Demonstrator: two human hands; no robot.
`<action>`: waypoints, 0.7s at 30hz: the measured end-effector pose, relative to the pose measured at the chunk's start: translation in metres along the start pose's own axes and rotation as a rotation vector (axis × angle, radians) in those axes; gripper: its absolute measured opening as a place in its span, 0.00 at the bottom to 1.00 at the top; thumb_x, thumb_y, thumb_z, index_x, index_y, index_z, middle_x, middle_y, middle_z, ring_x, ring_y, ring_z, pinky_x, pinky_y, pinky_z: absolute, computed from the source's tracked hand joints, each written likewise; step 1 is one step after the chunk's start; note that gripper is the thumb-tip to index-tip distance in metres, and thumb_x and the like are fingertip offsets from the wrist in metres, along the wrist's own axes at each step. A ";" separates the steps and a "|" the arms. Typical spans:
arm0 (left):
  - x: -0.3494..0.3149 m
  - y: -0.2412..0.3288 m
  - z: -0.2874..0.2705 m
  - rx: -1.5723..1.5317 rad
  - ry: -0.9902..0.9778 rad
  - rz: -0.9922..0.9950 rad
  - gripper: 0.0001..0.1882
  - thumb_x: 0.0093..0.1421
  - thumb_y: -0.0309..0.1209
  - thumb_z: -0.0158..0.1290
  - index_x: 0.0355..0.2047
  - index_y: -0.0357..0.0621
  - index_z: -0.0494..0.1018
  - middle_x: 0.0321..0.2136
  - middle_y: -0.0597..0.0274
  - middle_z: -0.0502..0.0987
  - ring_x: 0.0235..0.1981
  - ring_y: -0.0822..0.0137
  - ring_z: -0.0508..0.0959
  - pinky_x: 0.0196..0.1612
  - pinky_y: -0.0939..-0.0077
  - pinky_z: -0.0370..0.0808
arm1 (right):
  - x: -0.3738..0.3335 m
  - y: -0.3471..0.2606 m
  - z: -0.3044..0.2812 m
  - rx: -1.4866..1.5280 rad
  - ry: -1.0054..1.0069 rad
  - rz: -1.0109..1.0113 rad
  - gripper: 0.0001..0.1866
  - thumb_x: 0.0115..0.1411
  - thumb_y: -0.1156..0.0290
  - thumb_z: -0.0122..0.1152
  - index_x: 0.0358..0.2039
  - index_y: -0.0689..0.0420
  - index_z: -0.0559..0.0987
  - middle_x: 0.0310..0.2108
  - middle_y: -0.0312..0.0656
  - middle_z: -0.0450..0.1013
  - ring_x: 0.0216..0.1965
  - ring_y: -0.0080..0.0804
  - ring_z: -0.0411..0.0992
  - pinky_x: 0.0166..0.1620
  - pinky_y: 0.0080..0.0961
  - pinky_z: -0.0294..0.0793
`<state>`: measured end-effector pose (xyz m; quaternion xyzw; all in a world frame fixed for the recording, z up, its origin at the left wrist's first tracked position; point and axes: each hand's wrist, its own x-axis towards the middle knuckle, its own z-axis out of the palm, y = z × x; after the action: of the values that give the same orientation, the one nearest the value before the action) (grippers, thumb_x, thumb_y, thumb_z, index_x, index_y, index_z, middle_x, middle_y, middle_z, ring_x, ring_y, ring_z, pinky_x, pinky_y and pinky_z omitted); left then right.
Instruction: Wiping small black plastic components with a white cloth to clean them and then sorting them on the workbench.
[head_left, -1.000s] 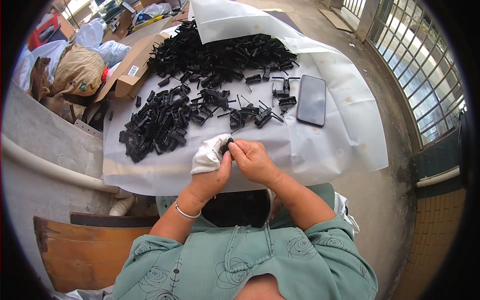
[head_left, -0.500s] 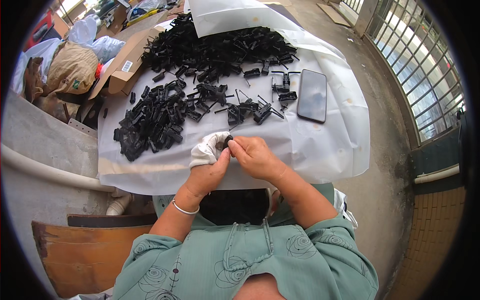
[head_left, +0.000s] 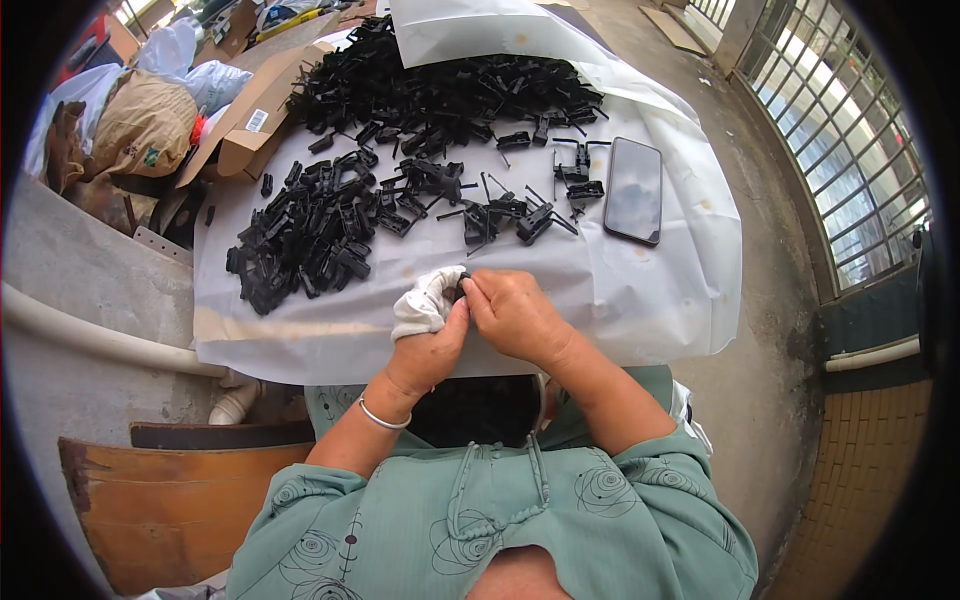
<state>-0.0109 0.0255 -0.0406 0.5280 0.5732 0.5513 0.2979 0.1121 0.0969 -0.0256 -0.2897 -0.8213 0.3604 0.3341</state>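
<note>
My left hand [head_left: 432, 322], its fingers wrapped in a white cloth, and my bare right hand [head_left: 515, 315] meet above the near edge of the table. Pinched between them is a small black plastic part [head_left: 464, 284], mostly hidden by the fingers. Both hands are closed on it. Beyond them lies a loose group of black plastic parts with thin prongs [head_left: 505, 218]. A denser pile of black parts [head_left: 305, 235] lies to the left, and a large heap of similar pieces [head_left: 450, 100] covers the far side.
White sheeting [head_left: 600, 300] covers the table, with a folded flap at the far edge. A smartphone [head_left: 634, 190] lies on the right. An open cardboard box [head_left: 250, 135] and bags [head_left: 150, 125] stand at the far left. A barred window [head_left: 850, 130] is on the right.
Both hands have shifted very slightly to the right, still pinching the small black part together. The table items appear slightly displaced in the view. Nothing is let go.
</note>
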 end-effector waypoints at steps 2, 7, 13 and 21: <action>-0.001 -0.001 -0.001 0.035 0.007 0.057 0.15 0.54 0.20 0.50 0.43 0.33 0.68 0.33 0.62 0.73 0.32 0.74 0.70 0.38 0.80 0.70 | 0.001 -0.001 0.000 0.006 -0.020 0.018 0.11 0.58 0.70 0.48 0.22 0.63 0.70 0.16 0.51 0.66 0.17 0.46 0.63 0.24 0.34 0.63; 0.003 0.013 -0.010 -0.296 -0.005 -0.144 0.15 0.56 0.22 0.52 0.44 0.37 0.64 0.33 0.66 0.71 0.32 0.76 0.69 0.37 0.82 0.69 | 0.004 -0.004 -0.018 0.186 -0.101 0.118 0.10 0.56 0.69 0.50 0.22 0.62 0.72 0.19 0.51 0.69 0.23 0.53 0.67 0.28 0.40 0.67; 0.011 0.040 -0.023 -0.640 -0.033 -0.233 0.18 0.61 0.27 0.45 0.51 0.43 0.57 0.31 0.61 0.70 0.17 0.79 0.64 0.20 0.87 0.64 | 0.000 0.001 -0.020 0.077 -0.073 -0.155 0.04 0.51 0.76 0.56 0.29 0.60 0.76 0.19 0.44 0.69 0.21 0.36 0.68 0.26 0.27 0.66; 0.011 0.040 -0.023 -0.495 -0.167 -0.302 0.18 0.61 0.27 0.38 0.52 0.41 0.57 0.30 0.65 0.69 0.18 0.81 0.63 0.21 0.89 0.63 | 0.001 -0.004 -0.033 0.328 -0.071 -0.254 0.04 0.50 0.76 0.60 0.27 0.62 0.76 0.18 0.38 0.69 0.19 0.27 0.66 0.24 0.22 0.64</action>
<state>-0.0244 0.0214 0.0046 0.3915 0.4670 0.5784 0.5423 0.1355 0.1088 -0.0045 -0.1128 -0.7928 0.4542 0.3904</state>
